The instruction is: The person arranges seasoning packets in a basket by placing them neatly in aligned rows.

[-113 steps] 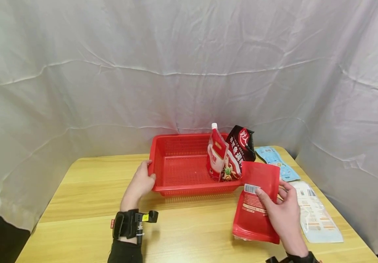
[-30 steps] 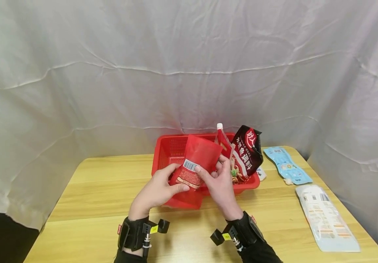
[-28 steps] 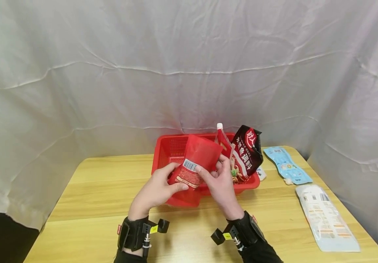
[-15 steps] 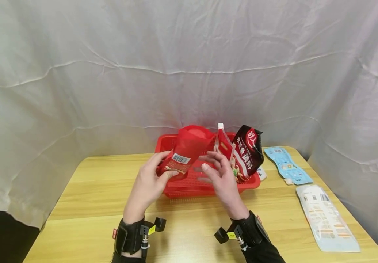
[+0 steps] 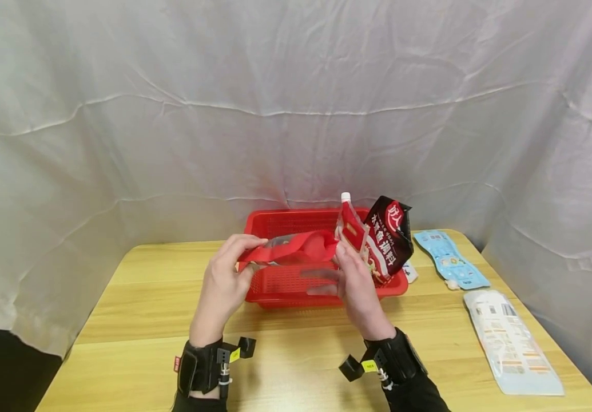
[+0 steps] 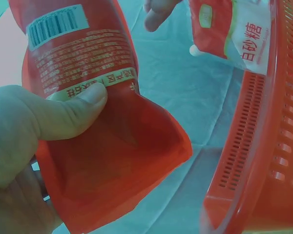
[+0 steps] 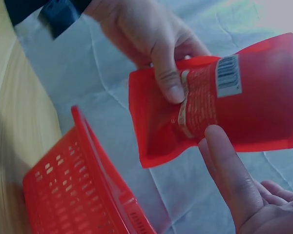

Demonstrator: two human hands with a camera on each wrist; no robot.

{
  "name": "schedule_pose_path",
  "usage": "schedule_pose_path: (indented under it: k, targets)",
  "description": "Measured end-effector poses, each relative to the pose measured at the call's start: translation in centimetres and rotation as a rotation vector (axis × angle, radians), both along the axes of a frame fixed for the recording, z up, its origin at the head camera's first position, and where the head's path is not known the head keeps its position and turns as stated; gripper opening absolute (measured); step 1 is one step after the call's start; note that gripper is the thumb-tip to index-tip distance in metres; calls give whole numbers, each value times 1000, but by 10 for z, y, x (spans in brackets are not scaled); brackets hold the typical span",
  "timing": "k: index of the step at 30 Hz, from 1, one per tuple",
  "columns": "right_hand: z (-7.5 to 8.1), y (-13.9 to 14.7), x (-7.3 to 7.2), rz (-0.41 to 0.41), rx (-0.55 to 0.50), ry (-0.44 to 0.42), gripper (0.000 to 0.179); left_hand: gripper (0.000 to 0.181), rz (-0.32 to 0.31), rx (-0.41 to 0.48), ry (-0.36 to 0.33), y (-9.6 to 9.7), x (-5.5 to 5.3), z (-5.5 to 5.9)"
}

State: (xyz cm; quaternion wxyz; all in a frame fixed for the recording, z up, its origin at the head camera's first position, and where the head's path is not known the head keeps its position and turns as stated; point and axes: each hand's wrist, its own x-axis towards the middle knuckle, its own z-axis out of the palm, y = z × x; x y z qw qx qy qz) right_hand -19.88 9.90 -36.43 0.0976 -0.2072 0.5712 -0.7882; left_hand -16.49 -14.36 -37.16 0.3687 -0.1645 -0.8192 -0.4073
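Note:
Over the red plastic basket [image 5: 296, 300], my left hand [image 5: 222, 283] grips one end of a red pouch [image 5: 296, 249], its thumb across the printed side with the barcode. In the head view the pouch is seen nearly edge-on. My right hand [image 5: 361, 289] is at the pouch's other end, thumb near its edge and fingers extended below, blurred. In the right wrist view a straight digit [image 7: 229, 170] reaches the pouch's lower edge. A capped red-and-white sugar pouch [image 5: 351, 229] and a black seasoning packet [image 5: 390, 236] stand in the basket's right end.
On the wooden table [image 5: 146, 320] to the right lie a light blue spouted pouch [image 5: 451, 260] and a clear-and-white printed pouch [image 5: 514, 343]. A small white item [image 5: 410, 272] shows beside the basket's right end. Grey cloth [image 5: 296, 114] hangs behind the table.
Earlier my left hand held the basket and my right hand the red pouch. Both then held the pouch over the basket; since, my right hand's grip has loosened and the pouch has tipped edge-on.

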Motion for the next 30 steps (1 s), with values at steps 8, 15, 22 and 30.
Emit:
schedule_pose_path:
  k: [8, 15, 22, 30]
  targets:
    - [0, 5, -3, 47, -102, -139, 46, 44, 37, -102, 20, 1, -5, -3]
    - [-1, 4, -2, 28, -68, -205, 29, 44, 46, -132, 25, 2, -7, -4]
    - [-2, 3, -1, 6, -86, -190, 31, 47, 104, -128, 43, 4, -11, -5]
    - [-3, 1, -1, -56, -175, -165, 30, 55, 139, -4, 126, 10, -14, -6]
